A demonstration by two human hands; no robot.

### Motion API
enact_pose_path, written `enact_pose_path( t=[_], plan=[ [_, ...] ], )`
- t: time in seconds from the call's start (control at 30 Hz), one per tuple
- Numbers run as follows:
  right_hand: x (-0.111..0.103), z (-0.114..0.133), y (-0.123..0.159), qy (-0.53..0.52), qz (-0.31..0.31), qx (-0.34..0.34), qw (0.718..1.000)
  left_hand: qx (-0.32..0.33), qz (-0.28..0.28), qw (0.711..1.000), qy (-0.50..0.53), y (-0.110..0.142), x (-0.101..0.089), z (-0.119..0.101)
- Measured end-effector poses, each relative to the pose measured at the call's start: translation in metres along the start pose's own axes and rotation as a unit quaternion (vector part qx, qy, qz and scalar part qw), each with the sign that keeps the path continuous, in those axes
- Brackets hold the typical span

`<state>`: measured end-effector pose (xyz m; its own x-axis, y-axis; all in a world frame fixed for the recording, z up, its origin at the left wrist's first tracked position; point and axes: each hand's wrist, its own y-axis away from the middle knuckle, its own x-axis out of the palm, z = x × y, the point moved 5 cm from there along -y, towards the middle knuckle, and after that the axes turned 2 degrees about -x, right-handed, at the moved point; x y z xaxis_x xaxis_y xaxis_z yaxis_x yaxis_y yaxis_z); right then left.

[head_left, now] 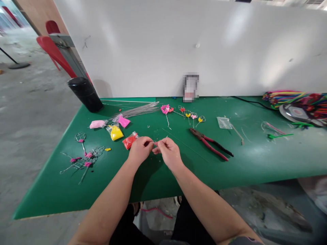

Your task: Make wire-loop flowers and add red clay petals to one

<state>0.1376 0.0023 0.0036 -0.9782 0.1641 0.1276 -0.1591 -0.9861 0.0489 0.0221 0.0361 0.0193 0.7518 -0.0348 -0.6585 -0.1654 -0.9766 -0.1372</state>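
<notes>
My left hand (141, 148) and my right hand (169, 152) meet over the green table, both closed in a fingertip pinch. Between them runs a short, thin piece of wire (154, 142), mostly hidden by the fingers. A small reddish bit seems to be at the fingertips, too small to make out. Beside my left hand lies a clear bag of red clay-like material (129, 140). To the right of my right hand rest pliers (211, 144) with red and black handles. A long straight wire (187, 145) lies just beyond my right hand.
Bags of yellow (115, 132) and pink material (98, 124) sit by a bundle of wires (138, 111). Twisted-wire racket shapes (88, 158) lie left; small wire-and-clay pieces (193, 116) lie behind. A black cylinder (85, 95) and white panel (158, 51) stand at the back.
</notes>
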Motion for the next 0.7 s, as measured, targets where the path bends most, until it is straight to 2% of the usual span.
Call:
enact_pose_path(
  t=[0.17,0.3,0.43,0.57,0.63,0.7],
  plan=[
    [0.002,0.016,0.000,0.092,0.009,0.004,0.996,0.061,0.019,0.997,-0.045,0.002,0.000,-0.005],
    [0.004,0.028,-0.010,0.193,0.060,-0.005,0.979,0.079,0.033,0.995,-0.060,0.004,0.003,-0.006],
    [0.008,0.048,-0.021,0.315,0.102,-0.069,0.941,0.045,0.033,0.997,-0.053,0.004,0.003,-0.006],
    [0.018,0.066,-0.030,0.434,0.129,-0.159,0.877,0.023,0.052,0.998,-0.021,0.005,0.005,-0.009],
    [0.023,0.068,-0.038,0.457,0.144,-0.166,0.862,0.010,0.055,0.998,0.003,0.006,0.005,-0.009],
    [0.027,0.065,-0.050,0.459,0.153,-0.146,0.863,-0.010,0.058,0.998,0.037,0.006,0.006,-0.007]
  ],
)
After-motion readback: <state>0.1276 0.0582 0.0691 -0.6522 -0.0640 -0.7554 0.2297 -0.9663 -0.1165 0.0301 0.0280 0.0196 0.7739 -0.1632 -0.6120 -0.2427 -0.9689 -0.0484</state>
